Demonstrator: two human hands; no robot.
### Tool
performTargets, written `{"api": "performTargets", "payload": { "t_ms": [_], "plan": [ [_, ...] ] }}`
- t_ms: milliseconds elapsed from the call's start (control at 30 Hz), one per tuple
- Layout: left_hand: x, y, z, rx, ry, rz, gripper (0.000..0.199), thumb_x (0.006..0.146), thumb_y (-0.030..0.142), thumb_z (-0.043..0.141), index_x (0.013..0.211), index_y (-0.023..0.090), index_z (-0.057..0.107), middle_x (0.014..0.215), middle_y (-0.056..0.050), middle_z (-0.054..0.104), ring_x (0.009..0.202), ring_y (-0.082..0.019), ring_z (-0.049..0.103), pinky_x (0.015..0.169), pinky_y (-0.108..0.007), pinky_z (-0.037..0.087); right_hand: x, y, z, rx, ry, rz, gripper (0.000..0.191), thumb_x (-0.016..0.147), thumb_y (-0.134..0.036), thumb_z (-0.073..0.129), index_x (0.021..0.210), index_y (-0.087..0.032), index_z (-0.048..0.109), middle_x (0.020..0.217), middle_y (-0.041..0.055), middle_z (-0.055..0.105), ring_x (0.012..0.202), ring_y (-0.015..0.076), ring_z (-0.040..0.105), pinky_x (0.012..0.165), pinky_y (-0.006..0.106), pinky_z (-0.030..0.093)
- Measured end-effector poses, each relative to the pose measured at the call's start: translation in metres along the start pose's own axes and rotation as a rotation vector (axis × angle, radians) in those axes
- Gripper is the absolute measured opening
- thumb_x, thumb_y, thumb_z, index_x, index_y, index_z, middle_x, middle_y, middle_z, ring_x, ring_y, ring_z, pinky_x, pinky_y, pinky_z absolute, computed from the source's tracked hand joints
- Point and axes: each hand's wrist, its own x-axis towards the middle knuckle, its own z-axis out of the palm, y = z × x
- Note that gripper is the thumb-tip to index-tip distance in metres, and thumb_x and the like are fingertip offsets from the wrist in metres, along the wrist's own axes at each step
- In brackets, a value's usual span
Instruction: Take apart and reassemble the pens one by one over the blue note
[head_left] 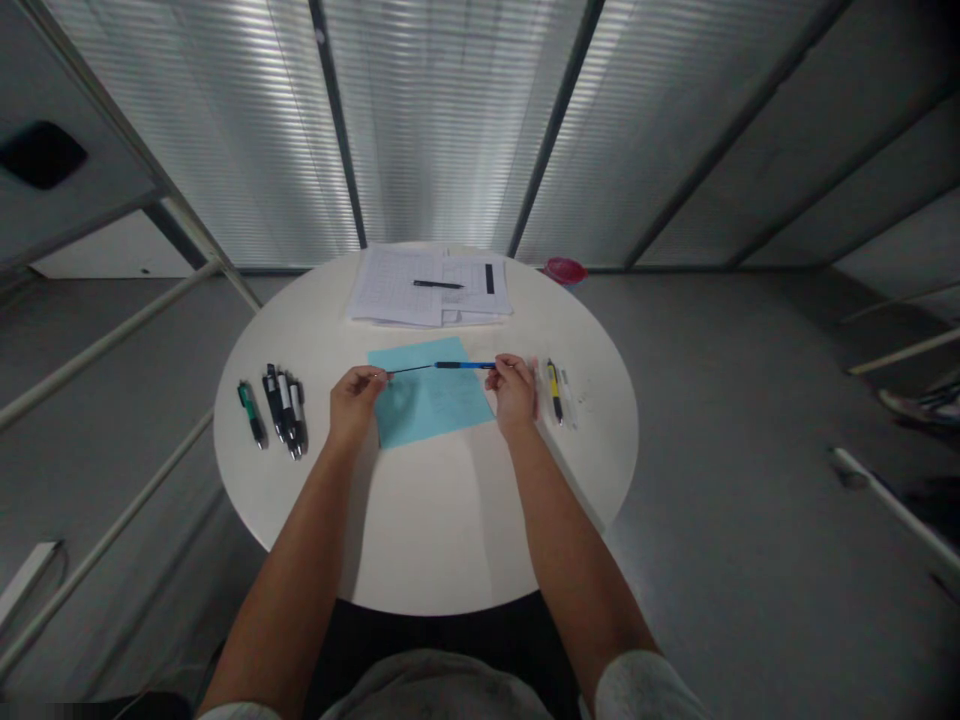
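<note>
We've got ribbed frosted wall panels [442, 120], dark metal mullions [337, 120], grey floor [750, 400], one round white surface [427, 540].

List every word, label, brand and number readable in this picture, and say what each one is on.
Nothing can be read: the printed sheets are too small and blurred, and any markings on the blue pen between the left hand and right hand, the group of pens and the yellow pen are too small to read.

right hand [514, 392] hides the blue pen's [457, 365] end
</note>
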Motion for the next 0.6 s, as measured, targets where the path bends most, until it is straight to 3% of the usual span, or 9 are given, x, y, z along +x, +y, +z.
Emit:
{"api": "performTargets", "payload": {
  "t_ms": [233,400,600],
  "plan": [
    [0.007,-0.01,-0.004,-0.034,0.08,-0.038,0.012,0.073,0.032,0.068,0.079,0.022,0.065,0.083,-0.005,0.071,0.063,-0.013,0.056,0.063,-0.032,0.047,0.001,-0.004,-0.001,-0.031,0.101,-0.041,0.031,0.073,-0.047,0.069,0.085,-0.022,0.055,0.062,-0.0064,0.051,0.048,0.007,0.045,0.047,0.022,0.037],
    [0.005,-0.004,0.001,-0.029,0.082,-0.049,0.011,0.071,0.03,0.068,0.076,0.021,0.064,0.08,-0.005,0.071,0.063,-0.014,0.055,0.059,-0.032,0.045,-0.011,-0.012,0.009,-0.235,0.026,-0.16,0.03,0.08,-0.05,0.063,0.088,-0.022,0.055,0.064,-0.006,0.052,0.049,0.0076,0.046,0.047,0.022,0.037],
    [0.003,-0.003,0.005,-0.011,0.054,-0.049,0.013,0.068,0.03,0.07,0.075,0.021,0.064,0.078,-0.005,0.07,0.072,-0.018,0.061,0.068,-0.035,0.049,-0.019,-0.013,0.015,-0.326,-0.046,-0.208,0.028,0.084,-0.049,0.061,0.092,-0.023,0.054,0.068,-0.0055,0.054,0.051,0.0084,0.048,0.049,0.023,0.038]
  ]
}}
